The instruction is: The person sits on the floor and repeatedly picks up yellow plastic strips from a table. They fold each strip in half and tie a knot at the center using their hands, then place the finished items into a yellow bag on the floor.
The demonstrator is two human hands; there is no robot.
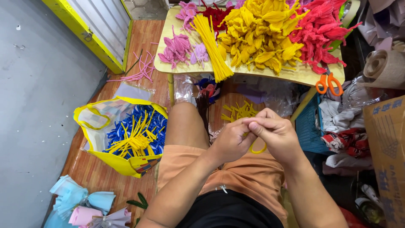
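Both hands pinching a yellow pipe cleaner over the lap.
L to R: left hand (231, 141) and right hand (274, 134) meet fingertip to fingertip, each gripping the yellow pipe cleaner (258, 149); most of it hidden by fingers, only a curved loop shows below right hand, so long axis can't be told.

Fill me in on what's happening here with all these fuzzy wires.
A seated person bends a yellow pipe cleaner into a loop over the lap, left hand and right hand pinching it together. Ahead, a low yellow table holds heaps of yellow, red and pink pipe-cleaner flowers, with orange scissors at its edge. A yellow bag of blue and yellow pieces sits on the floor.
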